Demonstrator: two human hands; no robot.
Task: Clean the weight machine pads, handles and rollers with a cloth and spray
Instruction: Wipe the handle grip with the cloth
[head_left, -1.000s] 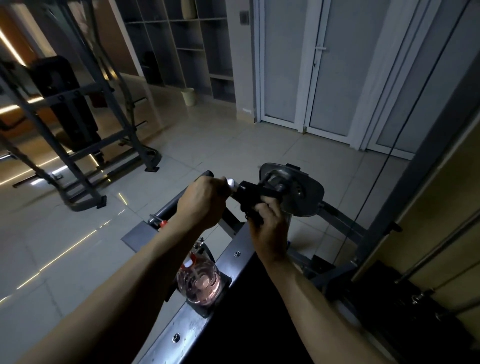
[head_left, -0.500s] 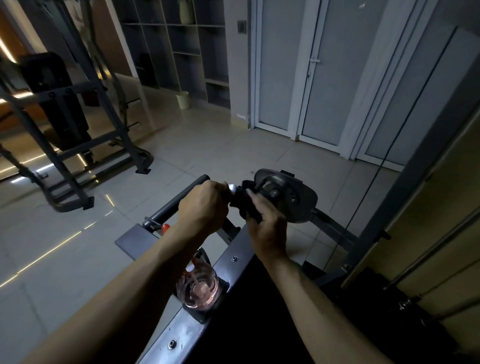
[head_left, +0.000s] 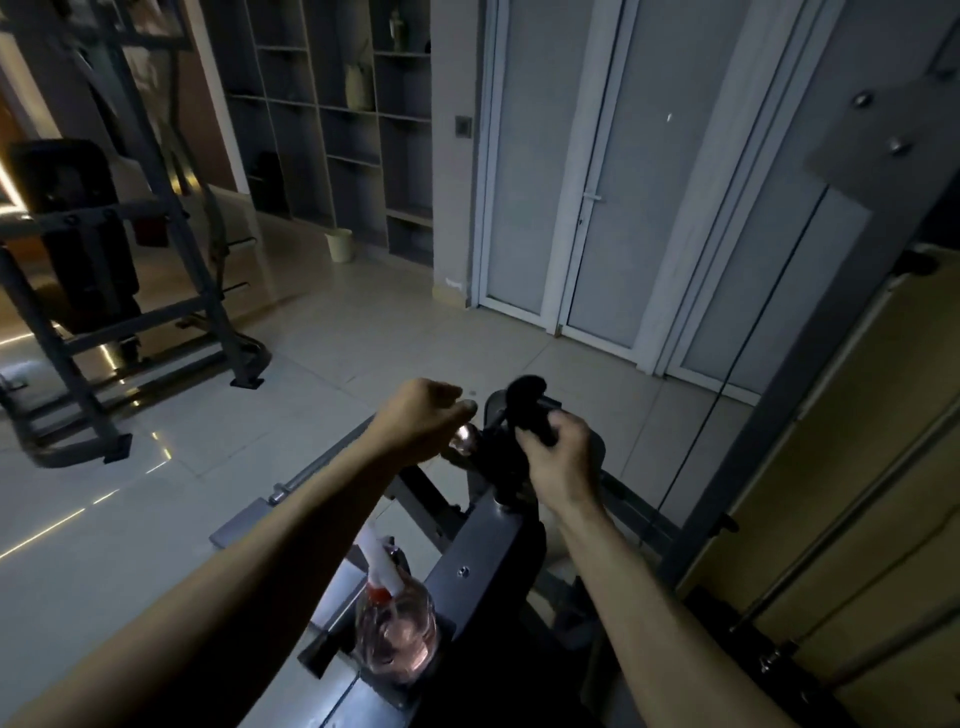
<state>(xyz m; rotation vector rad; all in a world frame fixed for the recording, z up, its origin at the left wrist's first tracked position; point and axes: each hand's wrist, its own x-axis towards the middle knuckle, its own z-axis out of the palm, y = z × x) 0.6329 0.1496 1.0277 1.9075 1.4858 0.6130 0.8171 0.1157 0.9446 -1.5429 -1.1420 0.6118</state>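
The dark cloth (head_left: 525, 397) is bunched at the pivot end of the handle bar (head_left: 301, 478), just beside its chrome cap (head_left: 461, 440). Your right hand (head_left: 561, 460) has its fingers closed round the cloth's lower part. Your left hand (head_left: 421, 415) is curled over the cap, but I cannot tell whether it actually grips the bar (the light is poor). Spread the cloth flatter so more of it wraps the metal. Steady the bar with your left hand and wipe along its length rather than dabbing. The spray bottle (head_left: 396, 642) stands on the machine frame (head_left: 478, 551) below your forearms, close by if the cloth feels dry.
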